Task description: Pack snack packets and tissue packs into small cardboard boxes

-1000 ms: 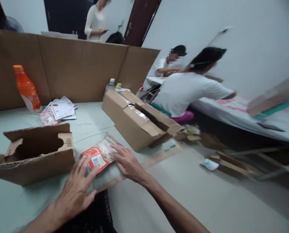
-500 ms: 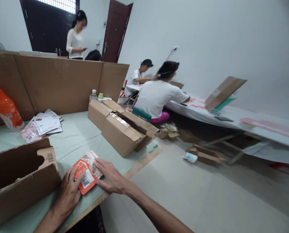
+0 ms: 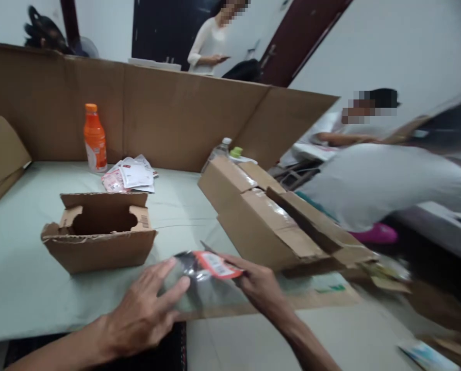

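An orange-and-white packet (image 3: 217,265) with a dark, shiny part at its left end is raised over the front of the table, blurred by motion. My right hand (image 3: 259,286) grips its right end, fingers partly behind it. At the other end is my left hand (image 3: 143,306), its thumb and index finger apart beside the shiny part; whether they touch it is unclear. To the left, beyond my left hand, stands an open cardboard box (image 3: 106,252) with cut-out sides, its inside dark.
An orange bottle (image 3: 95,139) and several flat sachets (image 3: 137,175) lie or stand behind the box. Taped cardboard boxes (image 3: 265,226) sit to the right, before a cardboard screen (image 3: 184,118). A seated person (image 3: 400,180) works at the right; another (image 3: 211,44) stands behind.
My view has swung left. The packet has been lifted off the table and tilted, showing its shiny part. My left hand has loosened from its hold, while my right has moved to the packet's right end.
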Action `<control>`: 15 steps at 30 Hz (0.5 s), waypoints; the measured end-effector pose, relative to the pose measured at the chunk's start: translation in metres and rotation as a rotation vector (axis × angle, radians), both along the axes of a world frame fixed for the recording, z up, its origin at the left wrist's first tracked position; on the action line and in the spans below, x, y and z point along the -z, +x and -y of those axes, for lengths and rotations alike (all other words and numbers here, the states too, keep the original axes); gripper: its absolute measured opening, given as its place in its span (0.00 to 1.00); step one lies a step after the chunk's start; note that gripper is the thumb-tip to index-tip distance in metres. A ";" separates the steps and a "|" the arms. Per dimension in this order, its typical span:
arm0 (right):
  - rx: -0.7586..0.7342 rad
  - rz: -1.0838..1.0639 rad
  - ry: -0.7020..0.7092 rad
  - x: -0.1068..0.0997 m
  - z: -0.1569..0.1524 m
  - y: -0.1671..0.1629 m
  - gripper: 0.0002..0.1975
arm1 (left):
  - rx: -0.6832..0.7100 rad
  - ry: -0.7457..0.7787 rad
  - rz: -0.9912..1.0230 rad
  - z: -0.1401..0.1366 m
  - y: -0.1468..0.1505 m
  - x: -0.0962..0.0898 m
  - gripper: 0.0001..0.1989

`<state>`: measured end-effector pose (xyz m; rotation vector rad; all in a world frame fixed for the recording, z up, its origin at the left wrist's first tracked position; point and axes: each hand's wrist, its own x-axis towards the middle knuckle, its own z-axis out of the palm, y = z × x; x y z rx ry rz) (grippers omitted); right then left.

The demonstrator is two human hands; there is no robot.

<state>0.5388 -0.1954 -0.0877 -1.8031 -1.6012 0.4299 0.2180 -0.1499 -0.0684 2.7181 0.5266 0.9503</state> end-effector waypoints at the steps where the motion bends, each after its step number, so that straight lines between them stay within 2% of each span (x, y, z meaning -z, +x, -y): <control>1: 0.054 -0.097 -0.007 -0.017 -0.002 0.004 0.13 | 0.006 0.060 0.079 0.003 -0.016 -0.019 0.31; 4: 0.208 -0.335 0.119 -0.075 -0.016 -0.005 0.17 | -0.176 0.245 0.264 0.000 -0.069 -0.071 0.31; 5: 0.227 -0.398 0.197 -0.093 -0.025 -0.015 0.16 | -0.256 0.272 0.244 -0.007 -0.085 -0.085 0.33; 7: 0.182 -0.515 0.351 -0.122 -0.048 -0.044 0.15 | -0.297 0.273 0.170 -0.028 -0.110 -0.106 0.28; 9: 0.020 -0.635 0.430 -0.137 -0.077 -0.080 0.15 | -0.263 0.199 -0.008 -0.054 -0.125 -0.120 0.20; 10: -0.085 -0.678 0.424 -0.141 -0.091 -0.099 0.15 | -0.243 0.139 -0.105 -0.066 -0.129 -0.126 0.16; 13: -0.396 -0.666 0.269 -0.141 -0.128 -0.149 0.15 | -0.237 -0.082 -0.477 -0.094 -0.131 -0.139 0.15; 15: -0.562 -0.556 0.113 -0.141 -0.143 -0.170 0.14 | -0.230 -0.141 -0.681 -0.100 -0.128 -0.143 0.12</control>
